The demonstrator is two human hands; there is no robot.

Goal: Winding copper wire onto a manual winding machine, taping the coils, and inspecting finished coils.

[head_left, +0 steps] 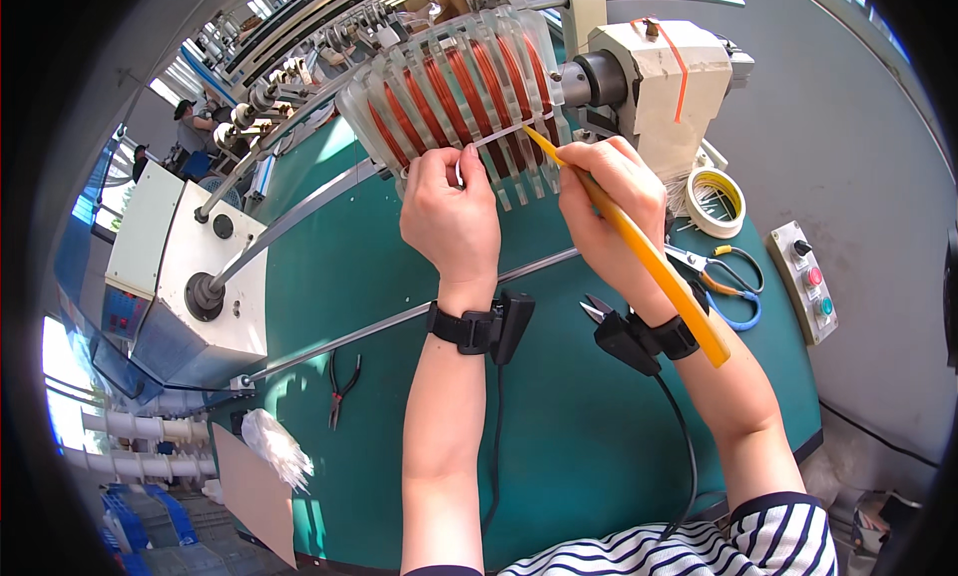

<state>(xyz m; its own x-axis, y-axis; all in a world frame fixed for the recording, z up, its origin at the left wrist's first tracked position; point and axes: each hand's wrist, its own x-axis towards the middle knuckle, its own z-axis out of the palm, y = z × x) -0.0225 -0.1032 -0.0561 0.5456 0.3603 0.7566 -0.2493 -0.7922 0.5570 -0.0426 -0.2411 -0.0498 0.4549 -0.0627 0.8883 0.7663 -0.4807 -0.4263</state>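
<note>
In front of me a row of copper-wire coils (454,95) is wound between pale, translucent slotted dividers on a horizontal shaft. A thin white strip (502,133) lies slantwise across the near side of the windings. My left hand (451,205) is closed in a pinch at the strip's lower left end, knuckles up, against the coils' lower edge. My right hand (611,199) grips a long yellow pointed stick (667,282); its tip touches or nearly touches the strip's right part. Whether the strip passes under the wires there, I cannot tell.
The winding machine's head (679,82) stands right of the coils. On the green table (559,426) are a tape roll (736,222), scissors (736,288), pliers (342,391) and a bundle of white strips (276,451). A button box (803,282) sits at right. Another person (193,129) sits far left.
</note>
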